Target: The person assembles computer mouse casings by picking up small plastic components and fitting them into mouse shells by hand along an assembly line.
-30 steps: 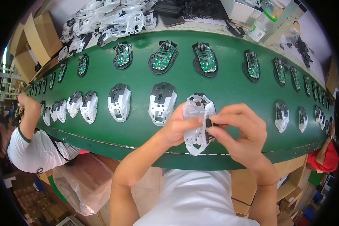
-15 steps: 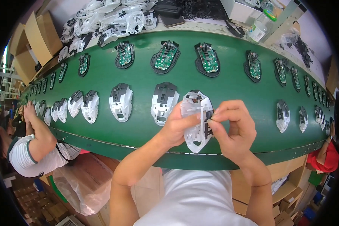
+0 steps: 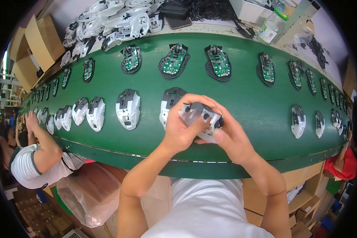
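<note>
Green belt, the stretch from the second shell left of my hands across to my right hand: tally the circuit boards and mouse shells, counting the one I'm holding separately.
Circuit boards: 3
Lying shells, one partly hidden: 2
Held shell: 1
Total: 6

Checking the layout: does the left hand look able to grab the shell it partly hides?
Probably not now: the left hand is close to the partly hidden shell, but it holds another shell.
</note>
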Demonstrator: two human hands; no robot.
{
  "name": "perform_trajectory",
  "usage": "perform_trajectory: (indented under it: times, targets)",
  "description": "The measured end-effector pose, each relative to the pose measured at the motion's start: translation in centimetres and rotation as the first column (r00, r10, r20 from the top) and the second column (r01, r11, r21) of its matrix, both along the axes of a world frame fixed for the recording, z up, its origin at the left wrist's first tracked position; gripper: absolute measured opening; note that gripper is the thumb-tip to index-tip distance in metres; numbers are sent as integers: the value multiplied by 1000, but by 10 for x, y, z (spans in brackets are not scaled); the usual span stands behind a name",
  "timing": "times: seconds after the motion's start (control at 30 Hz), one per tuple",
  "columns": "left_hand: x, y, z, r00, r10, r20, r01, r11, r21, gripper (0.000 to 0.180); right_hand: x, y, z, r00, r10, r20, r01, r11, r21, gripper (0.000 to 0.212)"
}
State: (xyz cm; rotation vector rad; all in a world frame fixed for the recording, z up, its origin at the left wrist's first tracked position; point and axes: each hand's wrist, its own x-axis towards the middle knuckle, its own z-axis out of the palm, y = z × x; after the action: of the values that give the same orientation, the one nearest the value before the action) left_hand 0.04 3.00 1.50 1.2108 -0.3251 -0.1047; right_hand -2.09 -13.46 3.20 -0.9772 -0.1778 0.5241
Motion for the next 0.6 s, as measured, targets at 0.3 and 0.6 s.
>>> perform_trajectory:
  times: [0.3,0.6]
  targets:
    - [5,7,1,956,126,265,-187,957,221,65,9,-9,1,783,-39,621,356,847,-396,61]
    - [-4,-5,2,997,29,71,-55,916,398,65,20,-17,4,821,194,538,465,321,-825,50]
